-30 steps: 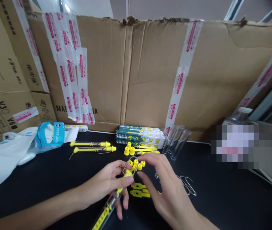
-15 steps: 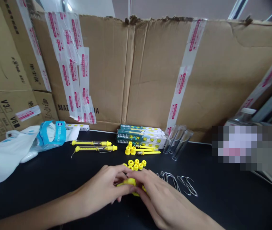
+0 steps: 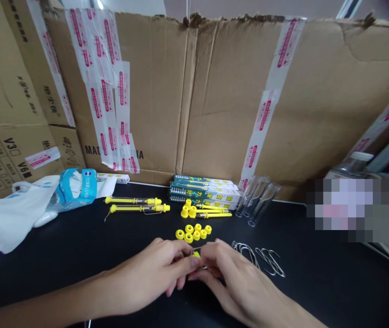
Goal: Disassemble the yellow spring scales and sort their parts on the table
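Observation:
My left hand point(image 3: 167, 269) is closed, pinching a small yellow plastic cap point(image 3: 196, 255) between thumb and fingers. Against it my right hand point(image 3: 223, 269) is closed on a thin bent metal hook point(image 3: 197, 248), whose wire shows above and below the yellow piece. Fingers hide most of both parts. Just beyond the hands lie several yellow rings and caps point(image 3: 189, 228). To the right of my right hand are several S-shaped metal hooks point(image 3: 270, 262).
Two assembled spring scales point(image 3: 139, 208) lie at the left. Behind are yellow rods point(image 3: 215, 215), flanged yellow caps point(image 3: 185, 211), stacked printed boxes point(image 3: 204, 190) and clear tubes point(image 3: 259, 200). A plastic bag point(image 3: 74, 191) sits left; cardboard walls point(image 3: 153, 100) enclose the black table point(image 3: 129, 241).
The hands have come to the yellow cap's end, and a metal wire now shows at my right fingers. Less yellow plastic is visible between the hands. The view has shifted slightly.

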A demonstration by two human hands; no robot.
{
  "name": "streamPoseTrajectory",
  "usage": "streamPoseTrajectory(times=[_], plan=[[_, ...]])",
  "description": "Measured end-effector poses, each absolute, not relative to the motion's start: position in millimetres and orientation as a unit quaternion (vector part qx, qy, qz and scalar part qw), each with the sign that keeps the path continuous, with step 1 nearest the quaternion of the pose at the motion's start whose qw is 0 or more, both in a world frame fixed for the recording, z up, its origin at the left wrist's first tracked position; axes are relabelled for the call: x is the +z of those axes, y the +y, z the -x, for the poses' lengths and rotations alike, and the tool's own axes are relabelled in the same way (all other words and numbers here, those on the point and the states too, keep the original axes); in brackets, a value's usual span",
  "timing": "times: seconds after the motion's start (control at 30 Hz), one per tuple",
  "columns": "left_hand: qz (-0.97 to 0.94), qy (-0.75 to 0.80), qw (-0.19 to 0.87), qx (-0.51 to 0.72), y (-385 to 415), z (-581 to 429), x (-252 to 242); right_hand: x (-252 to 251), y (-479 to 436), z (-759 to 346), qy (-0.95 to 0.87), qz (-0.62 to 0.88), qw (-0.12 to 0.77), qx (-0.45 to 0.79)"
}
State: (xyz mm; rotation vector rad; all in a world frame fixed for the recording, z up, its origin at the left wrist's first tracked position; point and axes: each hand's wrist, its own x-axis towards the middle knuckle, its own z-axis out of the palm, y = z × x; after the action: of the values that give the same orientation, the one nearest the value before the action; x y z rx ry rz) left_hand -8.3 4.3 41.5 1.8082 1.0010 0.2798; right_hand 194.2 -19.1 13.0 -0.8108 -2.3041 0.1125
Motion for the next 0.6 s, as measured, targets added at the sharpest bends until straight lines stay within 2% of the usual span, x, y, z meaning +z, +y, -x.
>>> streamPoseTrajectory(times=[0.17,0.37,0.6], plan=[[-0.788,0.495,0.365,0.028,-5.5,7.1,52.1,6.0,-18.6,-195.4,-0.876,0.324,0.352,0.061],[-0.795,0.507,0.331,0.014,-9.7,3.9,51.8,1.9,-19.0,-195.2,-0.863,0.348,0.353,0.099],[-0.819,0.512,0.259,0.005,-6.8,1.0,42.0,14.4,-19.4,-195.3,-0.888,0.329,0.319,0.035]])
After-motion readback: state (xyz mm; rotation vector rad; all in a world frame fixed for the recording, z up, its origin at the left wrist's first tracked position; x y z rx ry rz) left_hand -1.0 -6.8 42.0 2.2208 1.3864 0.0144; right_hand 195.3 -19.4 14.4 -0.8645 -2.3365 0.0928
